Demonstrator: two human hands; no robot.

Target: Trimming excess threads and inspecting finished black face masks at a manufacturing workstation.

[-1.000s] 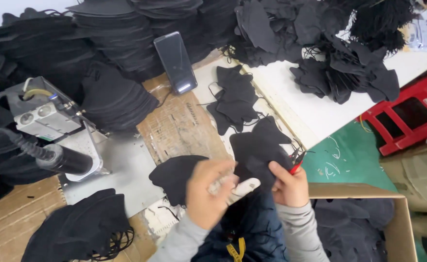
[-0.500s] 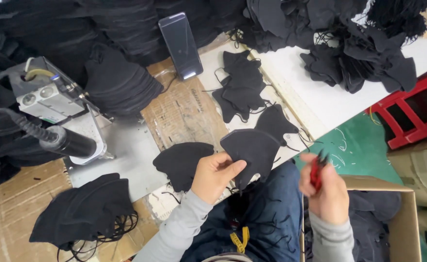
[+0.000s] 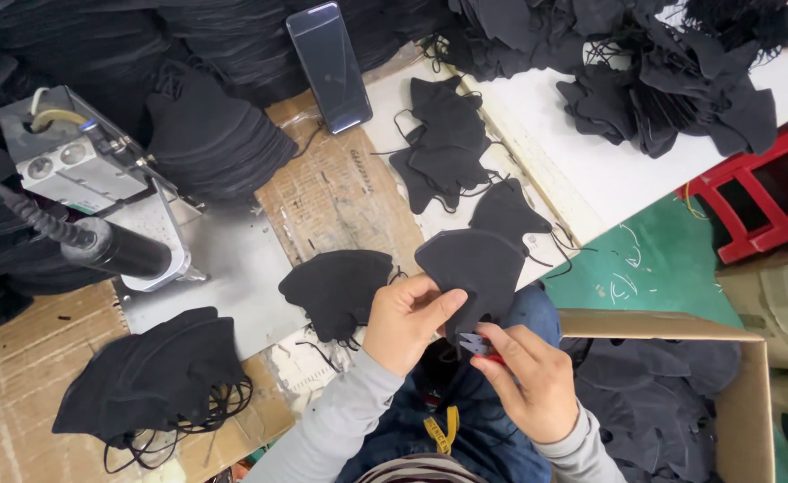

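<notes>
Above the lap, the left hand pinches the lower edge of a black mask, thumb on its face and fingers curled behind it, so this grip is clamped on the mask. Just below, the right hand is closed round small red snips, whose tips touch the mask's bottom edge. Both hands sit close together over the blue trousers, just off the table edge.

Beside the left hand, 1 more mask lies flat on a grey metal plate. A cardboard box with black masks inside stands right of the right hand, near it. Further up, a phone leans near piled masks, and a welding machine stands at the left, well apart. Open room lies between the plate and the white table.

The held mask is matt black, folded, roughly fan-shaped with a peaked top.
</notes>
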